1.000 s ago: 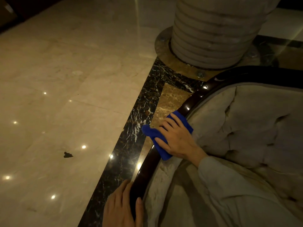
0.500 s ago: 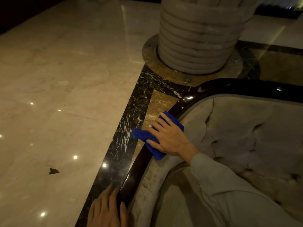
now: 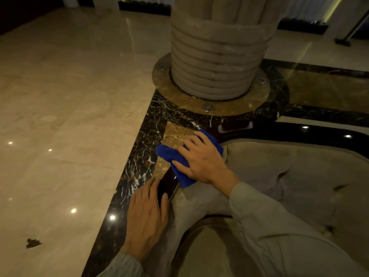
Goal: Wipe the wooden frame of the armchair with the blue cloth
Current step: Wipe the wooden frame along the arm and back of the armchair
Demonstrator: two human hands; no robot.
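The armchair's dark glossy wooden frame [image 3: 299, 132] curves round the top of its beige tufted back [image 3: 289, 176]. A blue cloth [image 3: 166, 153] lies draped over the frame's left corner. My right hand [image 3: 201, 162] covers the cloth, its fingers spread and curving over it onto the rail; the thumb is hidden. Just below, my left hand [image 3: 145, 214] holds the same rail, fingers on the outer side and thumb on the inner side. A short bare stretch of rail [image 3: 166, 184] shows between the two hands.
A thick ribbed stone column [image 3: 217, 56] on a round bolted base stands close behind the chair. A black veined marble strip [image 3: 137, 166] runs along the chair's left side, with polished beige floor beyond. A small dark scrap [image 3: 33, 242] lies on the floor.
My right hand has slid the cloth up the rail toward the chair's top corner. My left hand has moved up the rail and now sits close below the right.
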